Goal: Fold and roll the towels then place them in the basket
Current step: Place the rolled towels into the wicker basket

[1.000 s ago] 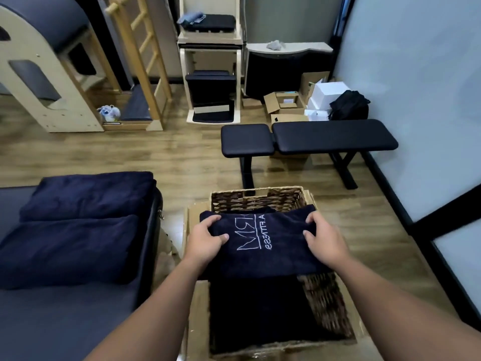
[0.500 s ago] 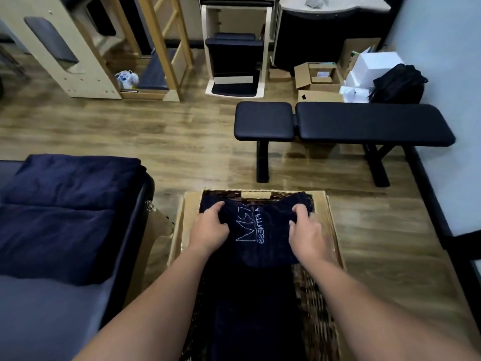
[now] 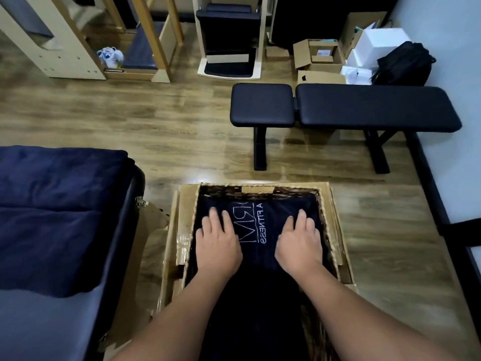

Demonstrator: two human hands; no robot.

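- The left hand point(image 3: 217, 243) and the right hand point(image 3: 299, 243) lie palm-down with fingers nearly straight and spread, pressing flat on a rolled navy towel point(image 3: 260, 220); neither one curls round it.
- That towel sits at the far end of the wicker basket point(image 3: 326, 230), its white stitched logo facing up between the two hands.
- More dark cloth fills the near part of the basket; how many towels lie there I cannot tell.
- The towel looks soft, thick and light, likely to spring open if let go. It should not slip or break; a hold on both ends of the roll, pressing inward, would probably keep it tight.
- The basket walls are stiff woven cane and rest inside a shallow cardboard tray point(image 3: 182, 220) on the wood floor point(image 3: 156, 126).
- To the left, folded navy towels point(image 3: 59, 204) wait on a padded grey table point(image 3: 39, 321).
- Beyond stand a black weight bench point(image 3: 364, 108), open cardboard boxes point(image 3: 318, 54), a black bag point(image 3: 403, 63) and pale wooden exercise frames point(image 3: 65, 48).
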